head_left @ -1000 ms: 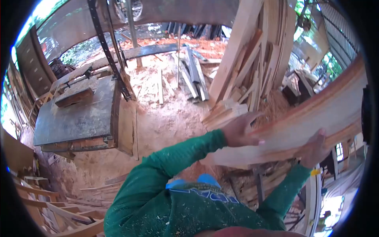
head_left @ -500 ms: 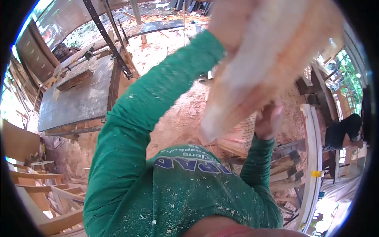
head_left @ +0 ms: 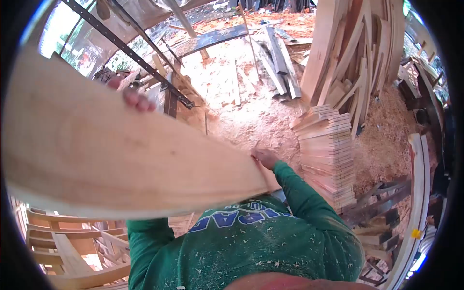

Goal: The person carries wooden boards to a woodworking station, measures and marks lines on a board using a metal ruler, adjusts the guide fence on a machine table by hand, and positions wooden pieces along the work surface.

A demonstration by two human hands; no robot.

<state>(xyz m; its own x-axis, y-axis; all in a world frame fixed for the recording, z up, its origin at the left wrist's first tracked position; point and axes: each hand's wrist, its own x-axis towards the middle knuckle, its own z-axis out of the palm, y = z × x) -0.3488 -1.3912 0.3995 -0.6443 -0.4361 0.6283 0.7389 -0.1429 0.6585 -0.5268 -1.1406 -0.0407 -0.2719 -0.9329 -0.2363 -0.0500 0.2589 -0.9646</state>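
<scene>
the ground [head_left: 263, 121] is covered in pinkish wood dust. over it, a big flat board [head_left: 130, 150] fills the left side, wide at the far left and thin near the person's tummy. the person wears a green shirt [head_left: 270, 241] with wood crumbs on it. tall planks [head_left: 333, 53] stand close together at the top right, and a low pile of boards [head_left: 328, 154] sits below them, apart from the big board. a long pale plank [head_left: 419, 183] is at the far right. the right hand [head_left: 265, 157] pinches the thin end of the big board. the left hand [head_left: 137, 100] grips its top edge with bent fingers; the rest of that hand is hidden. a tiny yellow bit [head_left: 416, 234] is on the pale plank.
</scene>
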